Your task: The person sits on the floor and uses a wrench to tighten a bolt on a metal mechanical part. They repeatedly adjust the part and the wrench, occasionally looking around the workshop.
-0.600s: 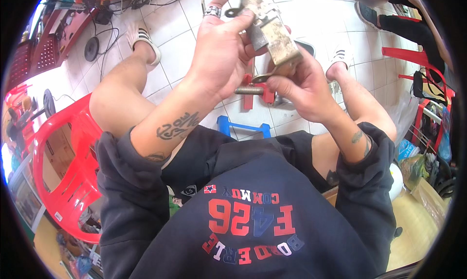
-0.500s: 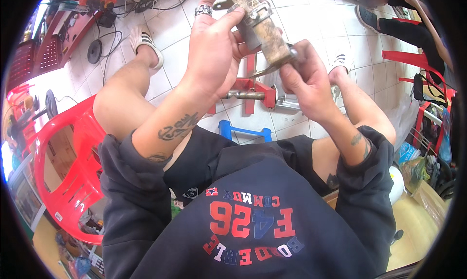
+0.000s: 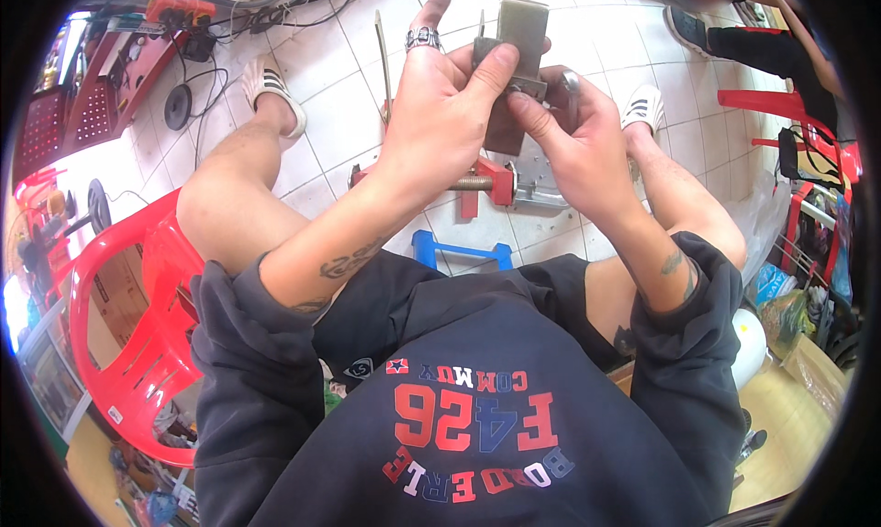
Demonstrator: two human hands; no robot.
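My left hand [image 3: 450,105], a silver ring on one finger, is closed on a worn metal bracket assembly [image 3: 521,31], its thumb pressed on the near plate. My right hand [image 3: 574,151] also grips the assembly from the right, thumb on its lower part by a small fitting. A thin bar crosses the top of the piece. Below my hands a red clamp-like tool [image 3: 496,185] with a threaded screw stands on the white tiles beside a silver metal part [image 3: 541,192]; its middle is partly hidden.
A blue plastic stool [image 3: 459,247] is between my legs. A red chair [image 3: 101,325] is at my left. Tool racks [image 3: 64,114] and cables fill the upper left. Another person's dark-clad leg [image 3: 752,45], red chairs and piled bags [image 3: 780,307] are on the right.
The assembly has turned more upright, showing a flat plate face instead of the strapped side. My left hand has shifted right, and my right thumb has moved up along the piece.
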